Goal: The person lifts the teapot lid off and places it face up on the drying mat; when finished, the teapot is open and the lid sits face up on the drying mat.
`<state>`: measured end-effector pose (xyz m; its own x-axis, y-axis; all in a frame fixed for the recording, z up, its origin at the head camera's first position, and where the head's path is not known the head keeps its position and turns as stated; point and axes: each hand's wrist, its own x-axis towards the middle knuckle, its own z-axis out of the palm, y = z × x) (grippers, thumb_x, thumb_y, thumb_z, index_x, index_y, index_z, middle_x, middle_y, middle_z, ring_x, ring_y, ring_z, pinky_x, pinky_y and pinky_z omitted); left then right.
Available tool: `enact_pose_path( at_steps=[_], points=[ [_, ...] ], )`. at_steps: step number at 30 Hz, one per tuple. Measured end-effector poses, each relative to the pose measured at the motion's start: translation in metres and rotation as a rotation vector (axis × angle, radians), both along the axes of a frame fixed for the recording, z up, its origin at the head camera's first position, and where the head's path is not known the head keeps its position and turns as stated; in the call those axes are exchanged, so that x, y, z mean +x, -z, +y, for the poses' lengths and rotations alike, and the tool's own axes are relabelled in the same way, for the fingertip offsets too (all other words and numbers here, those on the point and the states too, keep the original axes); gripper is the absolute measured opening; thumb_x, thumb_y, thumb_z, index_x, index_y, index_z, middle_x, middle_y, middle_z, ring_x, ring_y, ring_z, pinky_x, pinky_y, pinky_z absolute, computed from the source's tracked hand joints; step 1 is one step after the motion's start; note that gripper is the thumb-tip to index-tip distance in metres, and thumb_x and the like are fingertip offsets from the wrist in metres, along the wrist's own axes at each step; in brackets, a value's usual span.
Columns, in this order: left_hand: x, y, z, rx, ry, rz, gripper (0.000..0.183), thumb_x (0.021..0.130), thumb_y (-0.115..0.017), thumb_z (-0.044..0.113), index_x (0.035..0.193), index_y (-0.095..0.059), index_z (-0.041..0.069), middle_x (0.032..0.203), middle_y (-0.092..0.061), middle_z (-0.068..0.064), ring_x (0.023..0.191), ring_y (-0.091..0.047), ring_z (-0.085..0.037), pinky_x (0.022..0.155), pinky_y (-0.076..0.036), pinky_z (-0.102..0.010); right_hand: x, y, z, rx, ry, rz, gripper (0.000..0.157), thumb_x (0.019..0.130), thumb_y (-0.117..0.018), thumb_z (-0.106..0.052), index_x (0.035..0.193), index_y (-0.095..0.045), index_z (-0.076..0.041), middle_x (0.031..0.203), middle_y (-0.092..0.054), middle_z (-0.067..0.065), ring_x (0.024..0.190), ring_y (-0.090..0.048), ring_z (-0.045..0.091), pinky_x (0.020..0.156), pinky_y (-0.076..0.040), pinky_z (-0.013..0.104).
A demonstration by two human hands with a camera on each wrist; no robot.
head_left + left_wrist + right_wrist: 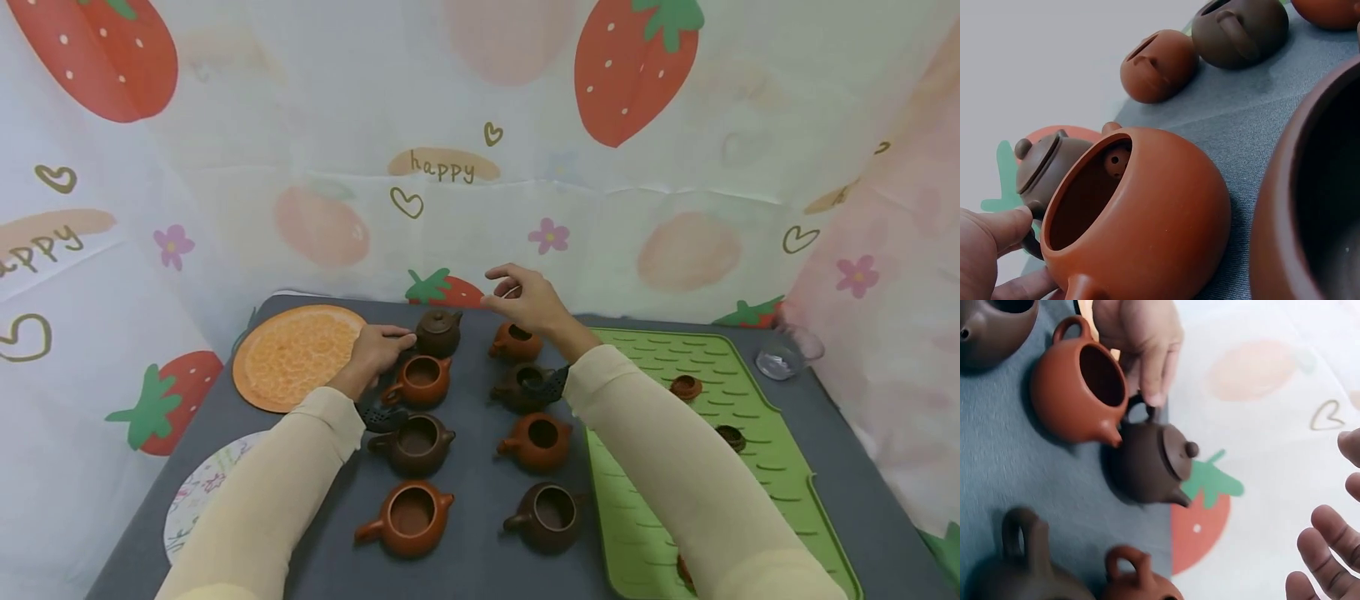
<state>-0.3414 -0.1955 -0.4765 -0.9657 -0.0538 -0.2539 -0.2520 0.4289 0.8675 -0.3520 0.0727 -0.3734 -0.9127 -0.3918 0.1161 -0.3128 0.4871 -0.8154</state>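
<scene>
At the back of the table, a dark brown teapot [438, 335] stands upright with its lid on. My left hand [377, 354] pinches its handle, thumb on top, as the left wrist view shows. Right in front of it, a reddish clay teapot [1172, 206] sits without a lid. My right hand [528, 302] is raised above the far end of the right row, its fingers loosely bent and holding nothing. Below that hand is a small lidless reddish teapot [517, 342], with a dark teapot [517, 390] partly behind the right wrist strap.
More lidless teapots [540, 442] continue both rows toward me. On the right, a green mat [637, 500] bears several small lids [686, 387], one partly under my sleeve. A clear glass vessel [780, 361] stands beyond it. Leftward lie a round orange mat [292, 354] and a patterned white disc [202, 483].
</scene>
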Motion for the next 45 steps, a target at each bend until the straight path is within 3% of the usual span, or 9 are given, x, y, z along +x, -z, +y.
enact_pose_path(
  at_steps=[10, 17, 23, 32, 39, 45],
  points=[
    [-0.001, 0.002, -0.002, -0.003, -0.018, -0.02, 0.034, 0.094, -0.066, 0.032, 0.12, -0.07, 0.01, 0.125, -0.058, -0.014, 0.108, -0.056, -0.032, 0.084, -0.049, -0.045, -0.001, 0.03, -0.033, 0.039, 0.034, -0.015, 0.033, 0.094, -0.066, -0.026, 0.125, -0.061, -0.014, 0.097, -0.06, 0.008, 0.089, -0.058, 0.022, 0.075, -0.049, 0.038],
    [0.0, 0.001, -0.004, -0.04, -0.013, -0.06, 0.035, 0.093, -0.066, 0.036, 0.12, -0.07, 0.014, 0.125, -0.059, -0.013, 0.1, -0.058, -0.031, 0.064, -0.05, -0.04, -0.001, 0.053, -0.05, 0.075, 0.031, -0.092, 0.04, 0.094, -0.066, -0.025, 0.13, -0.057, -0.01, 0.098, -0.061, 0.007, 0.083, -0.058, 0.021, 0.071, -0.048, 0.037],
    [-0.001, 0.001, -0.004, -0.043, -0.001, -0.054, 0.035, 0.093, -0.065, 0.038, 0.119, -0.071, 0.015, 0.126, -0.058, -0.013, 0.101, -0.058, -0.031, 0.064, -0.049, -0.038, -0.004, 0.068, -0.06, 0.1, 0.099, -0.086, 0.035, 0.095, -0.065, -0.024, 0.127, -0.059, -0.01, 0.099, -0.06, 0.006, 0.083, -0.057, 0.021, 0.071, -0.049, 0.037],
    [-0.003, 0.004, 0.0, -0.053, -0.012, -0.045, 0.034, 0.093, -0.066, 0.037, 0.119, -0.072, 0.015, 0.125, -0.059, -0.013, 0.103, -0.058, -0.03, 0.072, -0.052, -0.041, -0.009, 0.079, -0.073, 0.179, 0.106, -0.109, 0.04, 0.094, -0.065, -0.031, 0.129, -0.056, -0.014, 0.101, -0.058, 0.004, 0.084, -0.058, 0.02, 0.07, -0.049, 0.035],
    [-0.006, 0.004, -0.002, -0.034, -0.014, -0.014, 0.033, 0.093, -0.066, 0.035, 0.117, -0.072, 0.013, 0.125, -0.059, -0.012, 0.107, -0.056, -0.03, 0.081, -0.05, -0.043, -0.015, 0.082, -0.083, 0.159, 0.125, -0.104, 0.037, 0.095, -0.065, -0.031, 0.127, -0.058, -0.013, 0.098, -0.058, 0.004, 0.083, -0.056, 0.02, 0.069, -0.049, 0.035],
    [-0.006, 0.003, -0.004, -0.05, -0.011, -0.004, 0.031, 0.093, -0.067, 0.033, 0.115, -0.073, 0.013, 0.123, -0.061, -0.012, 0.106, -0.057, -0.029, 0.078, -0.051, -0.04, -0.017, 0.082, -0.091, 0.203, 0.157, -0.079, 0.038, 0.095, -0.064, -0.031, 0.127, -0.061, -0.013, 0.101, -0.062, 0.003, 0.087, -0.058, 0.019, 0.074, -0.05, 0.035]
  ],
)
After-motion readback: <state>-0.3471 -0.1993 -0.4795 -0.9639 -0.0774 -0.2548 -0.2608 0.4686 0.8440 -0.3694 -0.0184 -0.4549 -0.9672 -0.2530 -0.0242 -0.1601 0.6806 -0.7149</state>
